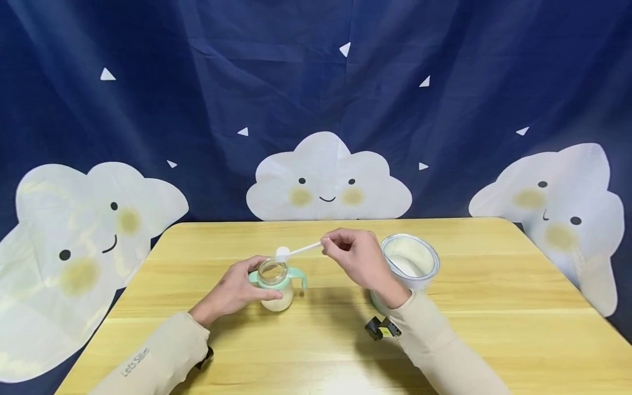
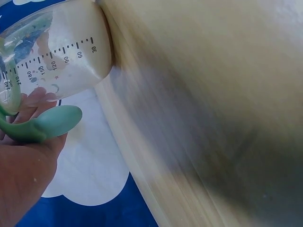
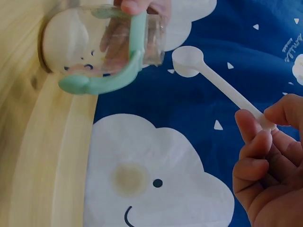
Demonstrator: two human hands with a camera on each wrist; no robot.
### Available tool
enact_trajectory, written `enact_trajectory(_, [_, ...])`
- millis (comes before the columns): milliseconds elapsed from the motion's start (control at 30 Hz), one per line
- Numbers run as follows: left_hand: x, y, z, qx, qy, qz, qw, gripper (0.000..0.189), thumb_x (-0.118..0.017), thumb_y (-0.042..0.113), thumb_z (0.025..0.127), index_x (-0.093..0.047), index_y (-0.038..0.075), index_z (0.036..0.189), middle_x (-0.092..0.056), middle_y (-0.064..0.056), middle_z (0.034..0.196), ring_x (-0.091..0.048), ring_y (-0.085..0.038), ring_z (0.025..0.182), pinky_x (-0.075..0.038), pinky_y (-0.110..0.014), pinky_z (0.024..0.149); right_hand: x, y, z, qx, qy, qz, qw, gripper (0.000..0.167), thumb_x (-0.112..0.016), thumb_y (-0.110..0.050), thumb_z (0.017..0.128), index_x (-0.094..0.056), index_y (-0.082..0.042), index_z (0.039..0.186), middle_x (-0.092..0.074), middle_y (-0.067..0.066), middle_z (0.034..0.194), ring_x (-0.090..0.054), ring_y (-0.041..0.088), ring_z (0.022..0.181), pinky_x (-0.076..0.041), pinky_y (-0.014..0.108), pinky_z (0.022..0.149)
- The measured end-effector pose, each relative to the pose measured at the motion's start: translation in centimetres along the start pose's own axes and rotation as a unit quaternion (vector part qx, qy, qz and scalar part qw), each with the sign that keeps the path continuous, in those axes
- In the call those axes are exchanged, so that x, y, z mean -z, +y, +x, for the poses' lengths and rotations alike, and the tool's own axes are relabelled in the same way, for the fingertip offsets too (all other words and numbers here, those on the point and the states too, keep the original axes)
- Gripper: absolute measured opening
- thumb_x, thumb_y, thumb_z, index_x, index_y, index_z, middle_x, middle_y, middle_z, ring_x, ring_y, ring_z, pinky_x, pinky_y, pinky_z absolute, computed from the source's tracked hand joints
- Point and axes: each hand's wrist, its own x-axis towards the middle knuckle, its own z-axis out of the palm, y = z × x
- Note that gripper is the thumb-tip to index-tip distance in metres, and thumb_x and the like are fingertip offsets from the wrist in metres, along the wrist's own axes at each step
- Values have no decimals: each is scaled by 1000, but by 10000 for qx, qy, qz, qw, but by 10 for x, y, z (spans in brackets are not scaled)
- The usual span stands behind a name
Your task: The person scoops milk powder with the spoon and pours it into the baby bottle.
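A clear baby bottle [image 1: 277, 300] with mint-green handles stands upright on the table, its mouth uncapped. Pale, cream-coloured contents lie in its lower part, and a measuring scale [image 2: 61, 52] is printed on its side. My left hand [image 1: 242, 285] holds the bottle from the left, thumb across the front. Pinched by the end of its handle in my right hand [image 1: 356, 258] is a white measuring scoop [image 3: 227, 85]. The bowl of the scoop overlaps the rim of the bottle in the head view. What the scoop contains is hidden in the right wrist view.
An open can [image 1: 410, 258] with a metal rim stands right of the bottle, partly behind my right wrist; pale powder shows inside. The wooden table [image 1: 316, 351] ends at a dark blue curtain [image 1: 296, 82] printed with smiling clouds.
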Motion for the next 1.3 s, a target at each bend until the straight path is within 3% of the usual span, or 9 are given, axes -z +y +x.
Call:
enact_trajectory(333, [0,0,-1,3,15,61,10000,67,-93,28,70,-63,9,128,-70,-2,111,-63,-18,101,-51,-39,91,20,-1,-7,-361,-22,-132,9993,14,-65,-15,96,-76,-13,88,-70,-5,73,-45,11,52,-35,22,48])
enact_trajectory(767, [0,1,-2,-40,-51,0,10000,67,-92,26,72,-62,6,128,-69,-6,112,-63,-19,101,-51,-40,91,46,2,-16,-319,251,-362,9985,13,-65,-10,94,-76,-9,86,-70,-5,71,-43,10,51,-32,22,48])
enact_trajectory(1033, [-1,1,-2,-67,-74,19,9999,67,-92,26,72,-62,6,128,-70,-4,111,-63,-19,101,-51,-38,90,62,6,-22,-408,392,-525,9970,13,-65,-11,95,-76,-7,88,-71,-3,71,-52,10,54,-37,22,48])
enact_trajectory(1300, [0,0,-2,-79,-49,151,9998,69,-92,28,72,-61,6,130,-69,-5,113,-64,-19,103,-50,-41,91,85,13,-27,-422,569,-704,9950,15,-65,-13,96,-75,-4,89,-70,-1,70,-64,11,64,-47,20,62])
